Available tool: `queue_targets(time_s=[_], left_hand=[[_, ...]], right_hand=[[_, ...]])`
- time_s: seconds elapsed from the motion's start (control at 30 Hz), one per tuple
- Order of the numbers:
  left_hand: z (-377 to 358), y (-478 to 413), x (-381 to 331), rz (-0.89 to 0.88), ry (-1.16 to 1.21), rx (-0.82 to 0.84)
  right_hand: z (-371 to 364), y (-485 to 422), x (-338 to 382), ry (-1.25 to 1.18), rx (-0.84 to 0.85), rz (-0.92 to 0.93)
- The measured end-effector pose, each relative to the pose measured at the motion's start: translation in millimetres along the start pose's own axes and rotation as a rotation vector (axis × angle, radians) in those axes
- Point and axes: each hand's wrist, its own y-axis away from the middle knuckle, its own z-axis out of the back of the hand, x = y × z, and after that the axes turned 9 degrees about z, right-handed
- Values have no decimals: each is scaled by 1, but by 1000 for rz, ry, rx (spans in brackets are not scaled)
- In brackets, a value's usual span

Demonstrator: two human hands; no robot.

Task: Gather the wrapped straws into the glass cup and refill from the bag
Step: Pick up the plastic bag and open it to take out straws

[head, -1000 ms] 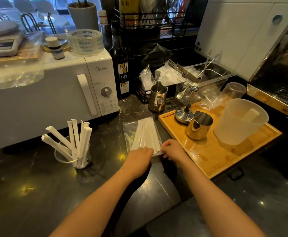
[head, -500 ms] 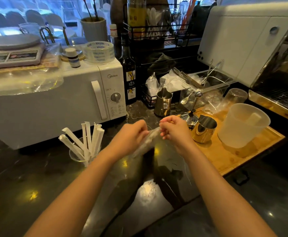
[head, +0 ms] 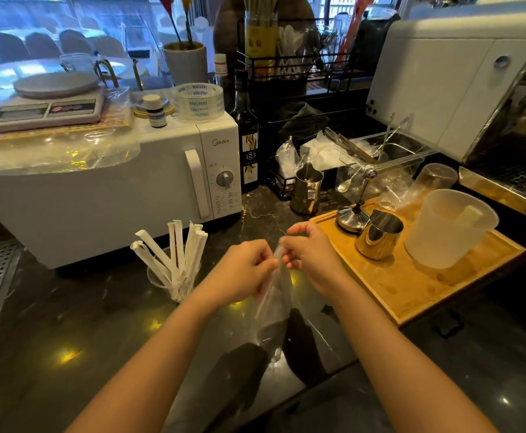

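Note:
A clear plastic bag (head: 275,304) hangs above the dark counter, held by its top edge. My left hand (head: 239,270) and my right hand (head: 310,254) pinch that edge from either side, fingers closed on the plastic. What the bag holds is hard to make out through the plastic. To the left, a glass cup (head: 174,284) stands on the counter with several white paper-wrapped straws (head: 177,251) fanned out of it, just left of my left hand.
A white microwave (head: 105,189) stands behind the cup. A wooden tray (head: 411,285) at the right carries a steel pitcher (head: 378,234), a lidded steel piece and a frosted plastic jug (head: 446,228). A dark bottle (head: 249,142) and another pitcher (head: 307,190) stand further back.
The bag lay flat on the counter beside the tray a second ago. Both hands have lifted it by its near edge, and it now hangs upright between them.

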Motion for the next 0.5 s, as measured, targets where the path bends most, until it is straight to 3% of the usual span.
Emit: queue_targets(time_s=[0.5], left_hand=[[-27, 2, -10, -52, 300, -33]], right_hand=[[15, 38, 1, 318, 126, 20]])
